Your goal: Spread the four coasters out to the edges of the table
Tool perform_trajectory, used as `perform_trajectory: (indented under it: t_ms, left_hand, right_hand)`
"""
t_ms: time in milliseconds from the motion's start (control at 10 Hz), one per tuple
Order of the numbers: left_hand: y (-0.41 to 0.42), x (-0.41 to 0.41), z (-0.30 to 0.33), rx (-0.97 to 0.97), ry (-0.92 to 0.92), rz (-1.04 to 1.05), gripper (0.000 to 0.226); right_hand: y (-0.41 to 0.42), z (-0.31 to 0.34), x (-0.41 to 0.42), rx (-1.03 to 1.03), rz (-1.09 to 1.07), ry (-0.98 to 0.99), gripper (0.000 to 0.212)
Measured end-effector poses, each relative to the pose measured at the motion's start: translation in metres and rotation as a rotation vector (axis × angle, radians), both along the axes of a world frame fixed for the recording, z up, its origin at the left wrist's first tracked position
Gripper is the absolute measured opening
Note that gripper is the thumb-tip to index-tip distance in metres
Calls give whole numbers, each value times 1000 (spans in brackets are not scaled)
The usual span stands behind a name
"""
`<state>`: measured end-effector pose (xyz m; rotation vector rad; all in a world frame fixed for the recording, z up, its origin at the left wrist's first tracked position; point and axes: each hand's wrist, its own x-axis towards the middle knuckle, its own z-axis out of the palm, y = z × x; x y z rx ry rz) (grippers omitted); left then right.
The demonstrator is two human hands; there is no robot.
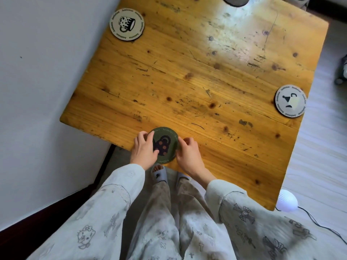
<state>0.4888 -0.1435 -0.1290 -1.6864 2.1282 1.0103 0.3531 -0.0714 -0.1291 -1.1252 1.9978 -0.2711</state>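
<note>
Head view: left hand and right hand pinch green coaster at near table edge; three others at edges. Likely last step: release.

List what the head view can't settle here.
- Fourth coaster: cut off by the top edge; its print is unseen.
- Green coaster: both sides covered by the left hand and right hand; lifted or flat is unclear.
- Table: far edge out of frame.
- White round object: partly behind the table corner.
</note>
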Motion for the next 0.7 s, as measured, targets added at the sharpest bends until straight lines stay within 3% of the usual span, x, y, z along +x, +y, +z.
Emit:
perform_trajectory:
  t_ms: [100, 300, 500, 600, 700]
  left_hand:
    - [10, -1, -4, -68, -138, -148, 74]
    - [11, 0, -11, -70, -235, -242, 84]
    - [-9, -10, -4, -104, -188, -187, 68]
    - [-33, -21, -5, -115, -138, -195, 72]
    - [-59, -37, -10, -37, -123, -199, 86]
  right_hand:
    - [-3, -7, -13, 11, 234, 266, 61]
    - [-9, -21, -39, 207, 330, 332, 71]
    - [-20, -16, -51, 143, 375, 395, 72]
    - [-48, -12, -74, 54, 386, 421, 73]
    - [-70, -14, -96, 95, 397, 417, 81]
